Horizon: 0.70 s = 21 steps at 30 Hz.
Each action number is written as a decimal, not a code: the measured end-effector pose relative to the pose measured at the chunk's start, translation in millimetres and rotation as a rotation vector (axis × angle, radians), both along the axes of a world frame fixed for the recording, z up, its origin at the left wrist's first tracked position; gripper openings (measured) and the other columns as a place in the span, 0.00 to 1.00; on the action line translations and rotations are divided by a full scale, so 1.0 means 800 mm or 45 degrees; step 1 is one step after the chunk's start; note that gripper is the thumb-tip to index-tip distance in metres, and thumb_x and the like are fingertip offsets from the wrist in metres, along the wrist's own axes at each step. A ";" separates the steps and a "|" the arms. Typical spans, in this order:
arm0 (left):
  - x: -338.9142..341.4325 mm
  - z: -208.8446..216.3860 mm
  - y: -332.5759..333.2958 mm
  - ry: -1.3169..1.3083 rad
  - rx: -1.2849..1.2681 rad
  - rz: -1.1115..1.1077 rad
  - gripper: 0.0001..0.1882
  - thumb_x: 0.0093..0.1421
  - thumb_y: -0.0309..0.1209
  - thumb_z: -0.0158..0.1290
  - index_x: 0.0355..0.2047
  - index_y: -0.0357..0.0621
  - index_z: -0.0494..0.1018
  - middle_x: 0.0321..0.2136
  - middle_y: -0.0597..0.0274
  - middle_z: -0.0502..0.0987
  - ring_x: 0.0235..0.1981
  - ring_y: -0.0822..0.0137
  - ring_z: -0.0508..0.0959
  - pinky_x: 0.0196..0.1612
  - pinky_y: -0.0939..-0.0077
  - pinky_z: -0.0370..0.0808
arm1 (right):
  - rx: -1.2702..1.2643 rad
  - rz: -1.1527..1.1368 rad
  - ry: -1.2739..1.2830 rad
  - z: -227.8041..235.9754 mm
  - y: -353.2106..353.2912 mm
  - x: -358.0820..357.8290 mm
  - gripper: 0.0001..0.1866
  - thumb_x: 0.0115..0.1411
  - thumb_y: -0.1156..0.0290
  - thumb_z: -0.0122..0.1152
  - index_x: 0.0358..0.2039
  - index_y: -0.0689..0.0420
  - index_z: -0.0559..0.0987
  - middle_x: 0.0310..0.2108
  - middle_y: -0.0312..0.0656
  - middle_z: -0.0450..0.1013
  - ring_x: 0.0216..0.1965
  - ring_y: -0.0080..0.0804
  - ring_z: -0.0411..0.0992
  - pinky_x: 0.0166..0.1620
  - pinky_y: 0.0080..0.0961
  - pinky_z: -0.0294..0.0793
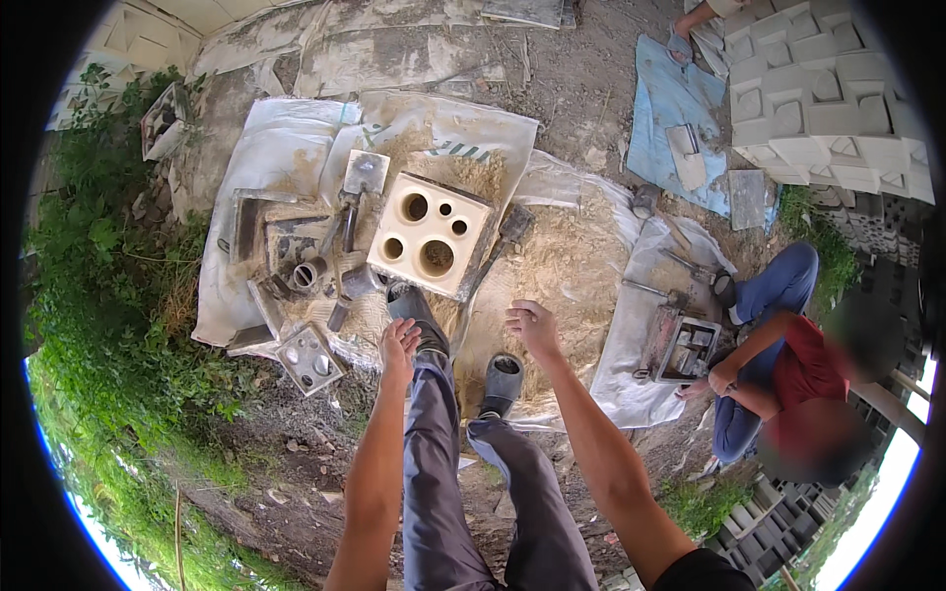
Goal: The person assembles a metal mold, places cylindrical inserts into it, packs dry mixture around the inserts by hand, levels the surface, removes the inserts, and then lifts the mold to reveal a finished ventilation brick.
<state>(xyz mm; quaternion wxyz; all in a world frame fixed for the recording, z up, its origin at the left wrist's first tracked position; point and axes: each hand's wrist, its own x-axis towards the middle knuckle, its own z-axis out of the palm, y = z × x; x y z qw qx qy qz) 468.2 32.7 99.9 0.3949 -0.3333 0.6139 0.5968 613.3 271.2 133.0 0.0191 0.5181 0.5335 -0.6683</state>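
Note:
A cream square block [406, 258] with several round holes of different sizes lies on the sacking in front of my feet. Short of its near edge, my left hand [399, 347] hangs above my shoe with its fingers stretched and nothing in them. My right hand [533, 327] is over the sandy ground to the right, fingers loosely bent, with no object visible in it. Neither hand touches the block. A flat-bladed trowel [367, 174] rests left of the block, and a dark-headed tool [514, 225] lies along its right side.
Dark mould frames [243, 231], a short tube [308, 272] and a holed plate [309, 359] lie to the left. On the right, a co-worker in a red shirt [803, 369] sits by a metal mould [690, 348]. Pale blocks [818, 89] are stacked beyond a blue sheet [655, 108].

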 end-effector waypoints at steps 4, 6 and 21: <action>-0.011 -0.024 0.009 -0.085 0.169 0.313 0.32 0.68 0.54 0.29 0.60 0.39 0.57 0.56 0.56 0.67 0.51 0.56 0.71 0.55 0.61 0.66 | -0.154 -0.072 0.002 -0.006 0.002 -0.043 0.19 0.63 0.77 0.40 0.54 0.65 0.68 0.45 0.51 0.75 0.40 0.37 0.77 0.39 0.27 0.76; -0.015 -0.027 0.021 -0.232 0.215 0.548 0.35 0.67 0.56 0.28 0.62 0.40 0.54 0.57 0.56 0.66 0.51 0.55 0.71 0.56 0.62 0.65 | -0.228 -0.157 -0.108 -0.012 0.016 -0.060 0.20 0.63 0.77 0.38 0.54 0.63 0.68 0.47 0.51 0.74 0.42 0.36 0.77 0.38 0.26 0.75; -0.198 0.020 0.134 0.892 -0.827 -0.460 0.37 0.67 0.57 0.30 0.57 0.33 0.62 0.53 0.38 0.66 0.54 0.47 0.67 0.57 0.57 0.61 | -0.244 -0.121 -0.126 -0.063 0.129 -0.181 0.23 0.62 0.75 0.39 0.58 0.64 0.65 0.52 0.47 0.71 0.44 0.32 0.73 0.36 0.21 0.71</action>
